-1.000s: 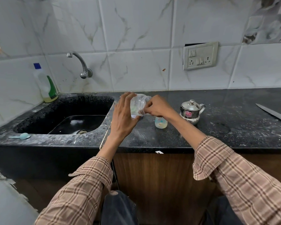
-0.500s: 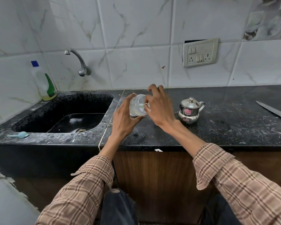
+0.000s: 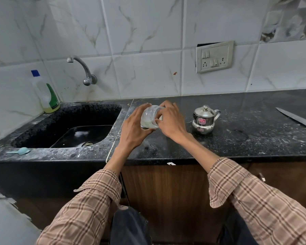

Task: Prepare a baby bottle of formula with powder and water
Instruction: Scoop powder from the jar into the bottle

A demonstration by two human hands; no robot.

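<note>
A clear plastic bottle (image 3: 149, 117) with a little whitish content lies tilted above the black counter (image 3: 237, 138), just right of the sink. My left hand (image 3: 132, 126) grips its left side from below and behind. My right hand (image 3: 171, 121) curls over its right end, and the fingers hide that end. A small blue scoop (image 3: 22, 150) lies on the front rim of the sink, far to the left. A small steel pot with a lid (image 3: 204, 119) stands on the counter, close to the right of my right hand.
The black sink (image 3: 60, 152) with its wall tap (image 3: 83, 69) is at the left, and a dish-soap bottle (image 3: 46, 92) stands in its back corner. A knife (image 3: 295, 117) lies at the far right of the counter. A wall socket (image 3: 214, 56) sits above the pot.
My right hand has shifted from pinching the bottle's mouth to wrapping over its end. The small pale container seen on the counter a second ago is now hidden behind that hand.
</note>
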